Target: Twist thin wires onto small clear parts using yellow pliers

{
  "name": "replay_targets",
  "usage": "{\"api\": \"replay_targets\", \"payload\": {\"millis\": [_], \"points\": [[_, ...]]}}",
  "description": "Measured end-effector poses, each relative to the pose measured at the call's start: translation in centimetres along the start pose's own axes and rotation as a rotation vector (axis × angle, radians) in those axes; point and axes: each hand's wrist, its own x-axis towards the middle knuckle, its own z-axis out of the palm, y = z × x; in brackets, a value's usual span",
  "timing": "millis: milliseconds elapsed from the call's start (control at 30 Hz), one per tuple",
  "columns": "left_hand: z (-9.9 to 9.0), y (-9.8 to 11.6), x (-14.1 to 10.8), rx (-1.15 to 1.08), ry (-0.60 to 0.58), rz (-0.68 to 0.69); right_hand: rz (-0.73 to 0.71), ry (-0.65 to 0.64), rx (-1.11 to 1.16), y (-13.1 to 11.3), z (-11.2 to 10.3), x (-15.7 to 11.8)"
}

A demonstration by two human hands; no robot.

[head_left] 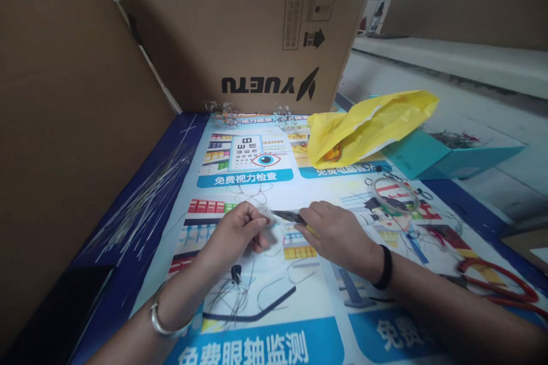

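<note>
My left hand (248,228) is pinched on a thin wire (280,234), most of it hidden by the fingers. In my right hand (334,236) is a pair of pliers (289,216) with dark pointed jaws and a yellow grip. The jaw tips point left and lie close to my left fingertips; whether they touch the wire I cannot tell. Below my left hand lies a bundle of thin wires (233,291) with a black piece at its top. Curved loose wires (252,191) rest on the printed sheet (274,197) beyond my hands.
Cardboard walls (257,23) stand behind and left. Straight wires (143,205) are spread at left. At right are a yellow bag (372,125), a teal box (466,162) with small pieces inside, a clear ring (396,197) and a red-handled tool (514,276). Small wire pieces (285,117) sit at the back.
</note>
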Motion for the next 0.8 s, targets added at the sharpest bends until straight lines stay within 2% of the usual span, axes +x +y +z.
{"api": "replay_targets", "payload": {"millis": [467, 667, 800], "points": [[0.13, 0.26, 0.2, -0.013, 0.086, -0.031, -0.021, 0.036, 0.022, 0.04, 0.04, -0.05], [0.32, 0.09, 0.17, -0.076, 0.075, -0.022, 0.009, -0.01, 0.131, 0.0, -0.17, -0.05], [0.37, -0.12, 0.17, -0.104, 0.062, -0.014, 0.022, -0.017, 0.12, 0.12, -0.07, 0.02]]}}
